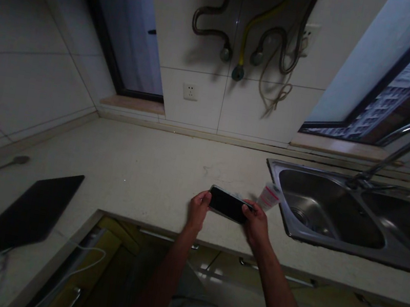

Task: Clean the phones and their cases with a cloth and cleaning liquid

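Note:
Both of my hands hold a smartphone [227,205] sideways above the front part of the counter. Its screen is dark. My left hand [200,205] grips the left end, thumb on the front edge. At the other end my right hand [256,221] has its thumb over the screen, fingers behind. A clear plastic cup with pink print [268,197] stands just beyond my right hand, near the sink; part of it is hidden by that hand.
A double steel sink [332,210] with a curved tap [404,143] takes up the right. On the left lie a flat black panel [28,213] and a white cable [94,260]. Pipes [242,40] and a wall socket [190,91] are on the tiled wall behind the counter [141,164].

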Demonstrator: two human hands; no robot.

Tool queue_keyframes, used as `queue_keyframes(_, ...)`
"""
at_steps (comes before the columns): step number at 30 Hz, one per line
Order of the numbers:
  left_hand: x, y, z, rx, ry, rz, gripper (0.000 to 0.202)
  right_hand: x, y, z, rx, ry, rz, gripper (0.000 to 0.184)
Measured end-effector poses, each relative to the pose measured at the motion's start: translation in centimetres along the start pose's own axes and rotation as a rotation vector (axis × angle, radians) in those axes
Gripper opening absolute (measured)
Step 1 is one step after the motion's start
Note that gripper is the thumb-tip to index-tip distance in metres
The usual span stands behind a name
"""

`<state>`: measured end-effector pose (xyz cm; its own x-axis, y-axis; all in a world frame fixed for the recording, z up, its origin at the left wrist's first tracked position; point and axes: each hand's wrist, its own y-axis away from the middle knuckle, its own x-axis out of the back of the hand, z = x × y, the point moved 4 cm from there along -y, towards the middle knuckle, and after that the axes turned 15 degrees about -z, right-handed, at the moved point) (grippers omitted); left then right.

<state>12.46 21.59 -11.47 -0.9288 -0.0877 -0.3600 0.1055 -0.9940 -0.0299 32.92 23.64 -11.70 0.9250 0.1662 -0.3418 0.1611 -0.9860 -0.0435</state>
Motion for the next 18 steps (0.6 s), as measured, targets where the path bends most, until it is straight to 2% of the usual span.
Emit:
queue_keyframes(5,-0.9,0.4,1.6,-0.127,-0.119,-0.026,0.043,0.1,0.3,-0.3,0.018,0.104,-0.027,0.039)
queue_keyframes(8,-1.0,0.4,1.9,-0.111,-0.174,-0.047,0.044,0.0,0.4,-0.5,0.032,0.180,-0.036,0.035)
queue_keyframes(12,-1.0,0.4,1.8,-0.117,-0.140,-0.081,0.042,-0.1,0.5,-0.6,0.042,0.178,-0.006,0.033)
queue_keyframes(18,-1.0,0.5,1.9,-0.121,-0.094,-0.056,0.043,-0.4,0.5,-0.7,0.049,0.173,-0.020,0.033)
